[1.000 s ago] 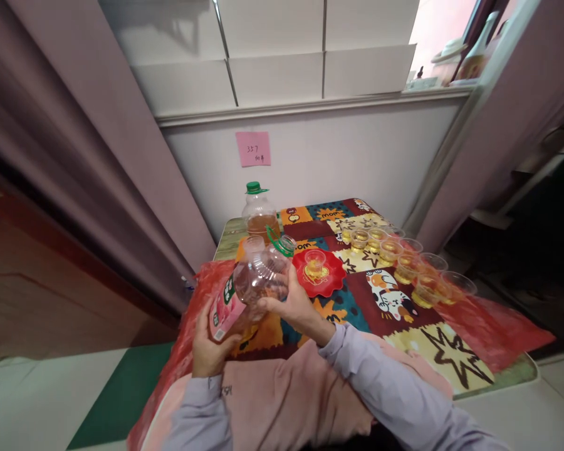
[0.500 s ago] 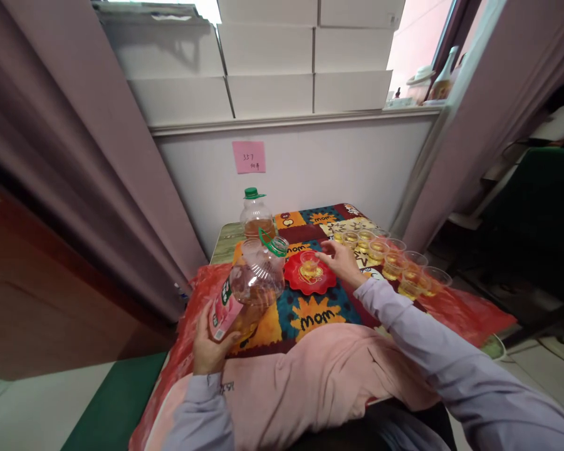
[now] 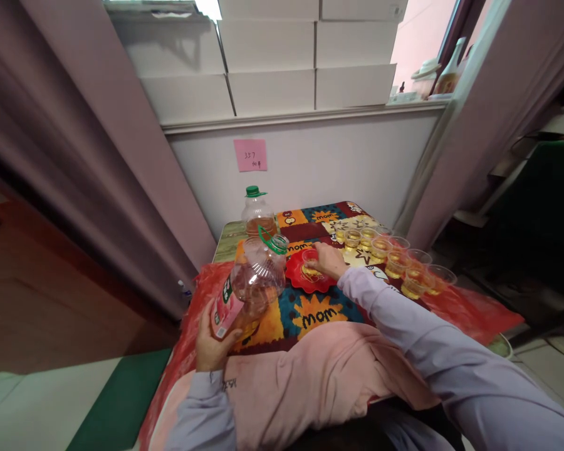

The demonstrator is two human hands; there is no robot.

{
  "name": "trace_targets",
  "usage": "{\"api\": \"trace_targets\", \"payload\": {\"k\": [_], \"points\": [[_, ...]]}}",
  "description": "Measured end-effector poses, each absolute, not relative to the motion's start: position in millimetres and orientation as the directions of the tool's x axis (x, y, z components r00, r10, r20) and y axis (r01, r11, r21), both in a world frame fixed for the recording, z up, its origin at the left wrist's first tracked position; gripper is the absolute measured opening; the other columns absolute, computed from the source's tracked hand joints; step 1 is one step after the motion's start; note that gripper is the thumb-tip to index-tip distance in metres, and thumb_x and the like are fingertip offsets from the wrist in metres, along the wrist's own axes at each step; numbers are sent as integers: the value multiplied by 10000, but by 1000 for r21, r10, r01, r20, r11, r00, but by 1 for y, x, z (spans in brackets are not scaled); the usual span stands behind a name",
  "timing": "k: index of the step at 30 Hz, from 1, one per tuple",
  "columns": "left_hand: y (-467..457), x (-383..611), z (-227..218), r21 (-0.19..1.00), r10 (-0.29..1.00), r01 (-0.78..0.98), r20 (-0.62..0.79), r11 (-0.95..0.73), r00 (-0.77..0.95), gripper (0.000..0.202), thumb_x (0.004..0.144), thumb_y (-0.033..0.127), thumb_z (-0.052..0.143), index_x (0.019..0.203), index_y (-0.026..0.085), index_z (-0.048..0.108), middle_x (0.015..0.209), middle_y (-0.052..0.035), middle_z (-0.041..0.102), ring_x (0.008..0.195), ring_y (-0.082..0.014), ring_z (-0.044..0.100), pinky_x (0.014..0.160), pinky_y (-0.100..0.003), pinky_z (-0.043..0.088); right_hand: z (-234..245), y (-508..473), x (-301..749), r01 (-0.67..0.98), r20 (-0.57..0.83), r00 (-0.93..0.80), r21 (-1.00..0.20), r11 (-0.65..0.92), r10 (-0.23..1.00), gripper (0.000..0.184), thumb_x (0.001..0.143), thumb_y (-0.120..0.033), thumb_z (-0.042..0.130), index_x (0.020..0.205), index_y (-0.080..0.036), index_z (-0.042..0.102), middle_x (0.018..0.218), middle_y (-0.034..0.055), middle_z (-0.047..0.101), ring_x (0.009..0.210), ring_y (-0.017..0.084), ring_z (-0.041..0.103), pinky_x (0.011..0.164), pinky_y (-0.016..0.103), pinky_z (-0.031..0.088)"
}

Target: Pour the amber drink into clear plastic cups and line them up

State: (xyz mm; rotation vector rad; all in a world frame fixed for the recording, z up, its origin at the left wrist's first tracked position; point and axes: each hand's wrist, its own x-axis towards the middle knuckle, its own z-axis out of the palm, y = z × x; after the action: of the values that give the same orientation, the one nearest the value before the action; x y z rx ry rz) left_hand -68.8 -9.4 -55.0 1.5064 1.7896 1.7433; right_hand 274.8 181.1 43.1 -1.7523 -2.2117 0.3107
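My left hand [image 3: 211, 341] grips the base of a large clear plastic bottle [image 3: 254, 279] with a pink label and an open green cap, tilted away from me with a little amber liquid inside. My right hand [image 3: 325, 262] reaches forward and closes its fingers round a small clear cup [image 3: 309, 259] of amber liquid that sits on a red scalloped plate [image 3: 305, 280]. The plate lies on a colourful patterned cloth [image 3: 319, 313] over a small table.
A second bottle [image 3: 257, 213] with a green cap stands at the table's far left. Several small cups [image 3: 404, 263] of amber liquid form rows at the right. A red plastic sheet [image 3: 474, 310] covers the table edges. Curtains hang on both sides; a wall with a pink note stands behind.
My right hand left the tilted bottle, reached over toward the rows of cups, then came back and closed on the cup on the red plate. The left hand kept holding the bottle.
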Motion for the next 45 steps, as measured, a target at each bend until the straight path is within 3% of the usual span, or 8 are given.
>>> {"api": "trace_targets", "payload": {"k": [11,23,29,37,45], "points": [[-9,-85,-59,801,806,561,466,-208,-365,1106,646,619,957,1580,206,533,1610,-205,587,1512,-450,538,1274,-606,391,53,182,272,935,69,-217,-272,227,974,629,916,-550,829,1382,-167,650,1267,198,805,1195,352,768,962,392,538],[-7,-85,-60,827,804,532,436,-182,-404,1150,571,666,973,1550,227,559,1597,-205,590,1500,-468,539,1260,-626,395,81,210,384,966,256,-88,-215,146,963,650,936,-565,745,1441,-170,637,1217,171,824,1138,350,772,953,405,522],[-12,-73,-51,792,781,585,474,-175,-407,1082,683,733,879,1574,221,539,1589,-187,596,1491,-439,550,1266,-596,394,51,219,432,986,273,-58,-136,98,960,601,883,-541,778,1356,-182,683,1148,167,839,1108,358,763,1037,457,450],[-14,-67,-45,781,777,595,491,-191,-394,1072,706,736,865,1576,204,536,1603,-200,590,1490,-441,552,1267,-599,390,11,225,446,984,285,-110,-104,145,952,580,887,-548,740,1333,-180,694,1141,172,834,1199,387,713,1177,556,313],[-12,-83,-53,785,803,596,460,-168,-379,1052,670,608,922,1568,218,538,1602,-193,595,1493,-452,553,1263,-610,403,3,227,447,983,308,-113,-103,151,945,542,939,-576,677,1317,-187,691,1255,185,803,1298,386,668,1266,644,193]]}}
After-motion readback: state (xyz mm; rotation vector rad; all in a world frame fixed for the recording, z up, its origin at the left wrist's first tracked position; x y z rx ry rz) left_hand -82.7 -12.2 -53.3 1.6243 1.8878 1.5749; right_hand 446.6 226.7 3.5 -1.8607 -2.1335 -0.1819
